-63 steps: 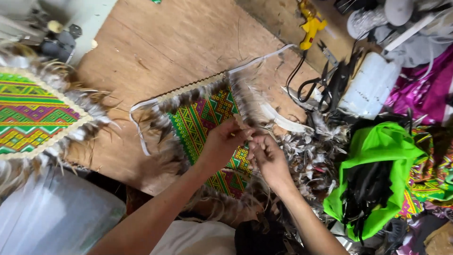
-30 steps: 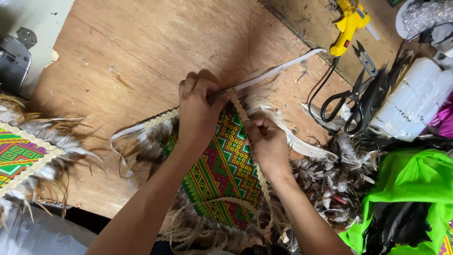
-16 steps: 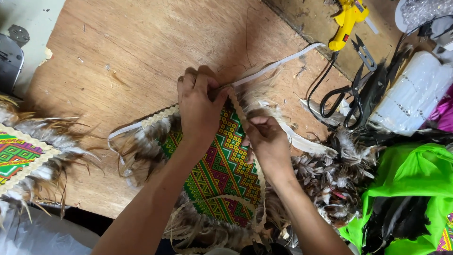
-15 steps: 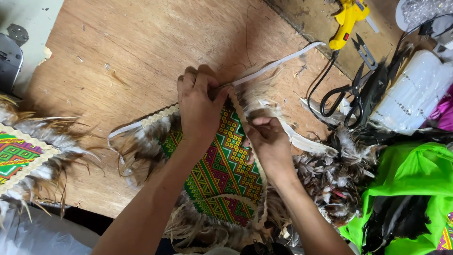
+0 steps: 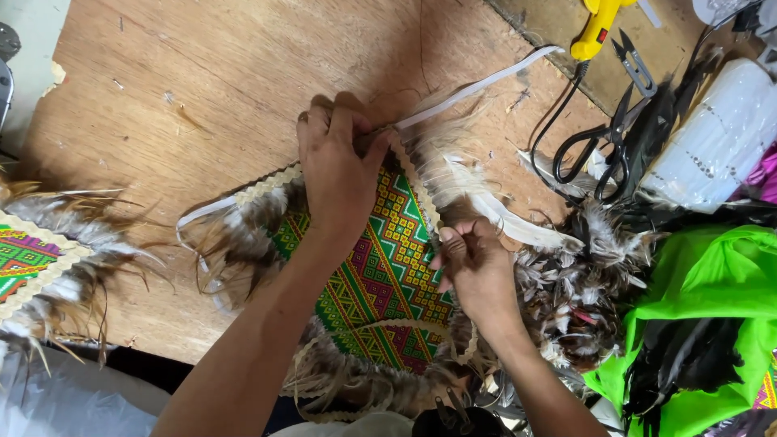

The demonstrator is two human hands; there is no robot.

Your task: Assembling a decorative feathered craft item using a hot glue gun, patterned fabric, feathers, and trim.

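Patterned panel (image 5: 380,275) lies mid-counter (image 5: 202,89) under both hands, feather pile (image 5: 583,283) right of it, scissors (image 5: 603,154) and glue gun (image 5: 595,28) behind the pile, second panel (image 5: 28,259) at left edge.

My left hand (image 5: 338,166) lies knuckles up, fingers curled tight and pinching at the tips, forearm running down to the lower left. My right hand (image 5: 477,271) sits below and right of it, fingers closed, wrist bent.
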